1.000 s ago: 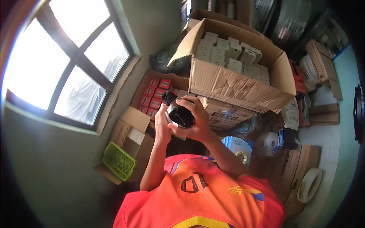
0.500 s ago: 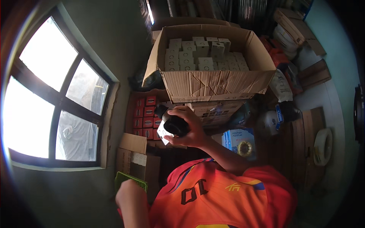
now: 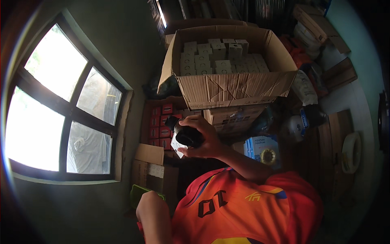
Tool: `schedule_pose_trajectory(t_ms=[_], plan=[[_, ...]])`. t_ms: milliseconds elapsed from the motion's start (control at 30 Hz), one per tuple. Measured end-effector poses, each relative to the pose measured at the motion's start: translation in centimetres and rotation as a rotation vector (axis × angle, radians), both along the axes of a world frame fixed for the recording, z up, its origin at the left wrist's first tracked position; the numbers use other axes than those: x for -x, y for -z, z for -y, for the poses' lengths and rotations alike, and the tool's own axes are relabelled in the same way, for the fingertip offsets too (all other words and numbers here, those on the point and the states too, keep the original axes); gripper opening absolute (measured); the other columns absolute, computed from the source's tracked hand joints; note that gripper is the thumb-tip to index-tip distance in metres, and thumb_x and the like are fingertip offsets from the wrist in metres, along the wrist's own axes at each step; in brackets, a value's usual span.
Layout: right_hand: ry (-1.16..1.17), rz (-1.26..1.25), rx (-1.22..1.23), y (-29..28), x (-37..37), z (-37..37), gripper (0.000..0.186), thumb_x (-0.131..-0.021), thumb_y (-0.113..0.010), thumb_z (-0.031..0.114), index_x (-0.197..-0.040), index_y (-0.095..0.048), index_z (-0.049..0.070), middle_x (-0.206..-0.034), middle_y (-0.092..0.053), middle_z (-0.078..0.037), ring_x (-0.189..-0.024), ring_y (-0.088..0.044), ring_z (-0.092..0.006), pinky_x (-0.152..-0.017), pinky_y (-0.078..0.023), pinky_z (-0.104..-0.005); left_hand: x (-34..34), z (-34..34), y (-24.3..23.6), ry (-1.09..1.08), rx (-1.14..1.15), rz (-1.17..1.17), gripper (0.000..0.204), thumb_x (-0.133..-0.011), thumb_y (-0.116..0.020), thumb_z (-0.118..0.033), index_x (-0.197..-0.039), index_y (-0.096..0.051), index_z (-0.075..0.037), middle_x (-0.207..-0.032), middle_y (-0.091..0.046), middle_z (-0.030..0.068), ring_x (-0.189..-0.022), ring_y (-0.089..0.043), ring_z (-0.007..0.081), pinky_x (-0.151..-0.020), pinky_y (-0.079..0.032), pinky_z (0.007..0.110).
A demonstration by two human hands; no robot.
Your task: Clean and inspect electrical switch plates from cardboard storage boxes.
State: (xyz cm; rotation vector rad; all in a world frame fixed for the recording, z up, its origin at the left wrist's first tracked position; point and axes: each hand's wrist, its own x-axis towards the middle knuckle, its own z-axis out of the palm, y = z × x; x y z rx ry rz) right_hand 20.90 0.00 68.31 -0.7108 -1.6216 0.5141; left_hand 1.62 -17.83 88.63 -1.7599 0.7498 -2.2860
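My right hand (image 3: 205, 138) is closed around a black, rounded object (image 3: 189, 137) with a narrower knobbed end, whose kind I cannot make out. Just under it shows a white box-like thing (image 3: 177, 145), partly covered by the hand; whether it is gripped too, I cannot tell. Low on the left, my left hand (image 3: 152, 205) is closed at the edge of a green plastic mesh basket (image 3: 138, 196); its fingertips are hidden. Beyond my right hand stands a large open carton (image 3: 239, 89) holding rows of small white boxes (image 3: 201, 61).
Red small boxes (image 3: 154, 121) fill a carton left of my right hand. A smaller open carton (image 3: 140, 171) stands near the green basket. Right of my forearm are a blue-and-white package (image 3: 254, 148) and a white coil (image 3: 351, 152). A window (image 3: 69, 110) takes up the left wall.
The whole view has shifted slightly, so the surroundings sit further right. My left hand and the green basket have moved a little right and the basket has dipped. The right hand keeps its hold.
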Motion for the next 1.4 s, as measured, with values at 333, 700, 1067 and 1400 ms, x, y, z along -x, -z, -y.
schedule_pose_trajectory(t_ms=[333,700,1067,1400], plan=[[-0.054,-0.066,0.068,-0.7,-0.7,0.1,0.087,-0.065,-0.097,0.019,-0.14,-0.055,0.008,-0.132,-0.059,-0.012,-0.119,-0.062,-0.0213,-0.1,-0.051,-0.036,0.4,-10.2,4.8,-0.629,0.764,0.222,0.041,-0.106,-0.049,-0.02,-0.143,-0.052,-0.001,-0.141,-0.056,0.0167,-0.129,-0.052,0.0309,-0.11,-0.038,0.051],[0.079,0.068,-0.097,-1.9,-0.8,0.1,0.088,-0.077,-0.091,0.048,-0.143,-0.054,0.005,-0.131,-0.061,-0.017,-0.119,-0.063,-0.035,-0.099,-0.053,-0.0437,-3.3,-15.9,20.5,0.24,1.875,-0.458,0.048,-0.115,-0.039,-0.038,-0.096,-0.063,-0.001,-0.081,-0.058,-0.0072,-0.075,-0.049,-0.0002,-0.064,-0.04,0.023],[0.339,0.252,-0.208,0.3,1.0,1.2,0.054,-0.091,-0.082,0.033,-0.135,-0.064,0.008,-0.118,-0.061,-0.02,-0.099,-0.064,-0.0372,-0.082,-0.055,-0.0452,-6.6,-16.4,23.0,0.434,2.137,0.092,0.059,-0.114,-0.038,-0.05,-0.087,-0.067,-0.007,-0.073,-0.061,-0.0026,-0.06,-0.056,0.006,-0.053,-0.043,0.025],[0.053,0.132,-0.047,-2.2,-0.5,-0.5,0.034,-0.095,-0.073,0.024,-0.122,-0.065,0.003,-0.11,-0.069,-0.015,-0.099,-0.067,-0.0354,-0.088,-0.053,-0.0435,-3.4,-17.0,24.0,0.312,2.127,-0.528,0.06,-0.113,-0.039,-0.05,-0.078,-0.061,-0.006,-0.065,-0.054,-0.0055,-0.058,-0.049,0.0027,-0.053,-0.04,0.027]])
